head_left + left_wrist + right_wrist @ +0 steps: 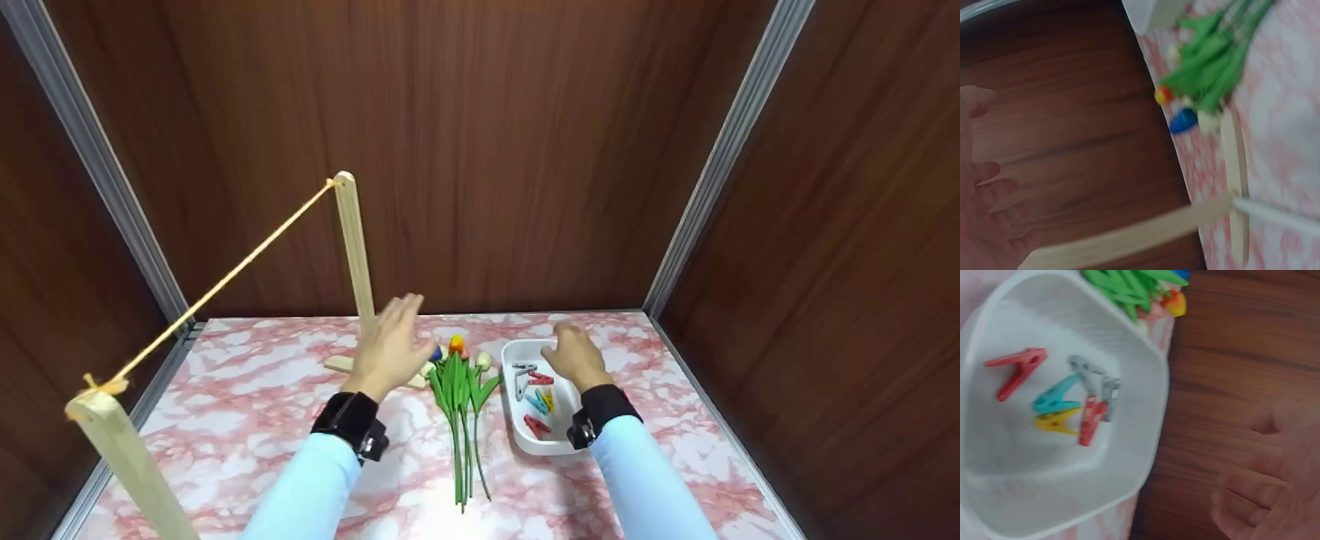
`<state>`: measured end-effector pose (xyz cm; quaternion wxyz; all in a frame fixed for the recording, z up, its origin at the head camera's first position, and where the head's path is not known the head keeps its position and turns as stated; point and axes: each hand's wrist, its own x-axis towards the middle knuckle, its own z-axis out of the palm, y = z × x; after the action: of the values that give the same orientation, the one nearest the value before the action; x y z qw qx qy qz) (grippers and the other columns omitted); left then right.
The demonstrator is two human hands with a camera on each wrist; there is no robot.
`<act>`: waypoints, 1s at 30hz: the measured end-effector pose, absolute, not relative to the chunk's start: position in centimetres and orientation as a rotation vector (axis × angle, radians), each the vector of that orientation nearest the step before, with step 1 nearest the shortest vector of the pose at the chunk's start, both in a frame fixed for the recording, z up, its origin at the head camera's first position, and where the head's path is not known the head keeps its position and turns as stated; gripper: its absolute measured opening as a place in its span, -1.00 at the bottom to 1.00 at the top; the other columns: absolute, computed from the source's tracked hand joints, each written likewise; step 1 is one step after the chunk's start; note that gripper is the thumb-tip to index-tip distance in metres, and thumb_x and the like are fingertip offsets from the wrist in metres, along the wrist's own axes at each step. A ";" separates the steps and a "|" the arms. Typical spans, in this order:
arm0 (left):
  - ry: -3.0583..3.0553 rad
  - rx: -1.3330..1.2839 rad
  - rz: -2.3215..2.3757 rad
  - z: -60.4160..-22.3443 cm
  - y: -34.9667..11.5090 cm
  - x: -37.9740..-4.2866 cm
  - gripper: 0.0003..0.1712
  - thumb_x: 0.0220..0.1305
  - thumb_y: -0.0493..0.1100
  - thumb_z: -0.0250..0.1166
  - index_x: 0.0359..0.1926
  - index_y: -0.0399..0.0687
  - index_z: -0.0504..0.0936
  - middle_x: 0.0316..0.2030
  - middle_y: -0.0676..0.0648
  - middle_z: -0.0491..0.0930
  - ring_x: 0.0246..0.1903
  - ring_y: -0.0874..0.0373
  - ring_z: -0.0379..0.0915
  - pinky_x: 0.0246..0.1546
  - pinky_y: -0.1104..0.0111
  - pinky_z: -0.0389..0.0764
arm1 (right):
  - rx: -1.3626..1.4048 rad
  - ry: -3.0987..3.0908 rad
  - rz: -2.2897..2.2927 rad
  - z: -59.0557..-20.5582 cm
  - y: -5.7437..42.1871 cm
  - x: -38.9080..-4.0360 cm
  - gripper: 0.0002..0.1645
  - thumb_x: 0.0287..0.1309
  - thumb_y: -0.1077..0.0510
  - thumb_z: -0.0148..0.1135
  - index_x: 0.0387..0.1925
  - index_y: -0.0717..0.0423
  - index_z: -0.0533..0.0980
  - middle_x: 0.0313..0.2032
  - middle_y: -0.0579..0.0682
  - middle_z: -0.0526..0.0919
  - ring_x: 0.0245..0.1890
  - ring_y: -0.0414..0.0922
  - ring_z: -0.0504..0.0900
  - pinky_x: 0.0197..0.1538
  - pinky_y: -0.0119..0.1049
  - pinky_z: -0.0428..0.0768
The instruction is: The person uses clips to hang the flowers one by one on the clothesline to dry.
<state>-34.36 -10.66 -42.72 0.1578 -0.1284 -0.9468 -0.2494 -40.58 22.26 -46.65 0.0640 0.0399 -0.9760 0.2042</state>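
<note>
In the head view at 7 o'clock, left hand (390,345) released, fingers spread, with nothing in its grasp, close by the flowers (456,390). At 5 o'clock, right hand (576,356) likewise released, fingers loosely bent, holding nothing, over the tub (550,448) on its 1 o'clock side. Inside the tub, red, grey, blue and yellow pegs (1053,404), mostly towards 9 o'clock. Probably light, stiff and springy, a little slippery if smooth plastic; best pinched across the two grip ends. At 6 o'clock on the tabletop (637,487), flowers with heads towards 12 and stems towards 6; likely light and bendy, so best held by the bundled stems, clear of the heads. At 9 o'clock, taut cord (225,280) between wooden posts (355,251).
</note>
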 end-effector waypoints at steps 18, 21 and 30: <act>-2.743 -0.584 -0.894 -46.4 -6.6 -33.9 -0.64 0.40 -0.13 0.45 0.16 -0.08 0.75 0.19 -0.16 0.78 0.24 -0.23 0.70 0.29 -0.11 0.70 | 0.092 -3.349 0.522 -55.0 21.9 -39.9 -0.65 0.14 0.02 0.53 -0.37 0.13 0.54 -0.39 0.04 0.63 -0.37 -0.02 0.57 -0.16 -0.14 0.61; -2.767 -0.576 -0.904 -46.8 -6.8 -33.9 -0.61 0.42 -0.12 0.44 0.19 -0.12 0.74 0.23 -0.20 0.76 0.26 -0.24 0.68 0.31 -0.12 0.69 | 0.091 -3.347 0.515 -54.6 21.5 -39.3 -0.59 0.08 0.01 0.61 -0.33 0.16 0.55 -0.35 0.05 0.65 -0.33 -0.02 0.60 -0.10 -0.12 0.63; -2.757 -0.594 -0.889 -47.7 -7.4 -33.8 -0.64 0.41 -0.14 0.43 0.15 -0.17 0.74 0.17 -0.24 0.77 0.22 -0.21 0.72 0.27 -0.10 0.71 | 0.159 -3.260 0.439 -60.3 23.0 -42.3 -0.49 -0.33 0.06 0.74 -0.38 0.09 0.56 -0.43 -0.03 0.65 -0.40 -0.06 0.55 -0.21 -0.20 0.59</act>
<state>-33.80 -7.45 -47.66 0.0923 -0.1999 -0.9283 -0.2995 -42.33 23.02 -60.32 -0.0760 0.0483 -0.9870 0.1329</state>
